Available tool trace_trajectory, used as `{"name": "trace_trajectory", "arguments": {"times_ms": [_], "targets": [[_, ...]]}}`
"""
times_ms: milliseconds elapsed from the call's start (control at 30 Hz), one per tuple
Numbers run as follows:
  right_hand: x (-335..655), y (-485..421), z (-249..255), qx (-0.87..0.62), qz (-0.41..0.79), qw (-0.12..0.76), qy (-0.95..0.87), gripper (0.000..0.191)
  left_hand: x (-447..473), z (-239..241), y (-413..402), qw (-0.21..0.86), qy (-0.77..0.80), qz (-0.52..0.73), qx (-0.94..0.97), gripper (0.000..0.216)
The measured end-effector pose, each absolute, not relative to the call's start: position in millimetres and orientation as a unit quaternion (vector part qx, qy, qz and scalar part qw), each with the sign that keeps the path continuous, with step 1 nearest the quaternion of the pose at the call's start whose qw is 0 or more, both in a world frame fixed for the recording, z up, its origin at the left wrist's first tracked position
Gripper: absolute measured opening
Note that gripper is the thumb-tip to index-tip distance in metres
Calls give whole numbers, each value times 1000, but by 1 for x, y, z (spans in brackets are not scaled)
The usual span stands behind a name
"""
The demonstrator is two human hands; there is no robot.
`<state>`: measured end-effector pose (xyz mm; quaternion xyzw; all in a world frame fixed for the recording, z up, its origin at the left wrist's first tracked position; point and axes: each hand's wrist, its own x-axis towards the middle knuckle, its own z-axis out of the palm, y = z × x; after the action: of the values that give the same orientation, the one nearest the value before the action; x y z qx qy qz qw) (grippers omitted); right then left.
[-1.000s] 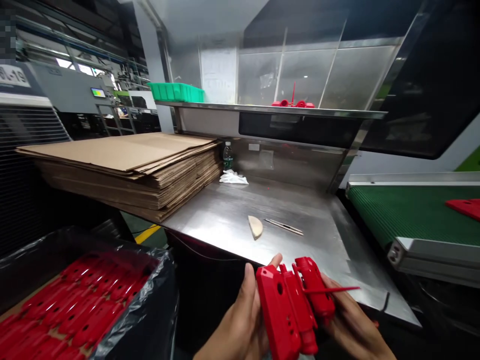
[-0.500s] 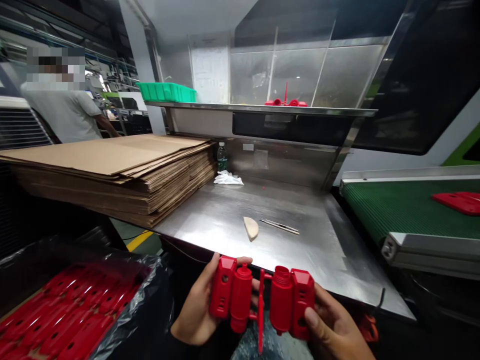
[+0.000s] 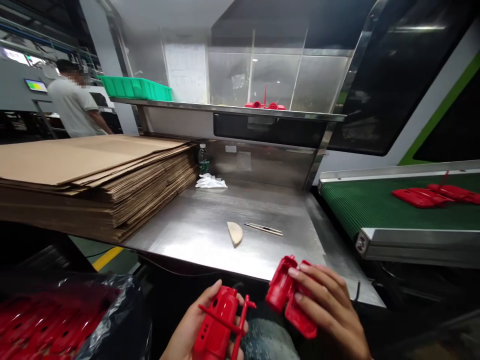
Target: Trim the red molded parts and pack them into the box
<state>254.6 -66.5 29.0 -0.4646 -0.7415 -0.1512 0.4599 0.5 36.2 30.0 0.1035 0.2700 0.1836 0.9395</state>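
Holding one red part (image 3: 216, 331) with its sprue, the left hand (image 3: 195, 330) was closed; the right hand (image 3: 325, 305) gripped the other part (image 3: 288, 295) just beside it, apparently split, neither set down on the desk (image 3: 210, 225) beyond.

Left hand (image 3: 187, 330): grips red housing with sprue (image 3: 217, 325)
Right hand (image 3: 330, 315): grips red housing half (image 3: 287, 295)
Steel table (image 3: 210, 225): cardboard stack (image 3: 86, 175), wedge (image 3: 234, 233)
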Motion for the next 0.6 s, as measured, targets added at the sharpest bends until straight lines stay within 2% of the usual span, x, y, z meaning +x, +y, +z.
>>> {"name": "trace_trajectory", "arguments": {"times_ms": [67, 100, 167, 233, 300, 467, 533, 600], "targets": [[263, -56, 27, -545, -23, 557, -626, 25, 2, 30, 36, 929, 271, 222, 122, 45], [267, -48, 26, -587, 71, 580, -560, 25, 2, 30, 36, 922, 268, 245, 136, 44], [274, -25, 22, -636, 246, 567, -461, 51, 3, 32, 35, 908, 259, 288, 159, 39], [280, 0, 20, -639, 332, 526, -452, 77, 6, 35, 32, 897, 250, 322, 170, 37], [286, 19, 20, -647, 327, 499, -475, 81, 10, 40, 29, 893, 240, 337, 176, 34], [281, -4, 25, -724, 169, 472, -474, 70, 22, 45, 23, 907, 233, 322, 138, 22], [266, -34, 20, -721, 199, 457, -482, 62, 30, 40, 21, 905, 246, 329, 109, 16], [249, -65, 11, -678, 320, 422, -509, 55, 41, 30, 20, 914, 252, 301, 101, 16]]}}
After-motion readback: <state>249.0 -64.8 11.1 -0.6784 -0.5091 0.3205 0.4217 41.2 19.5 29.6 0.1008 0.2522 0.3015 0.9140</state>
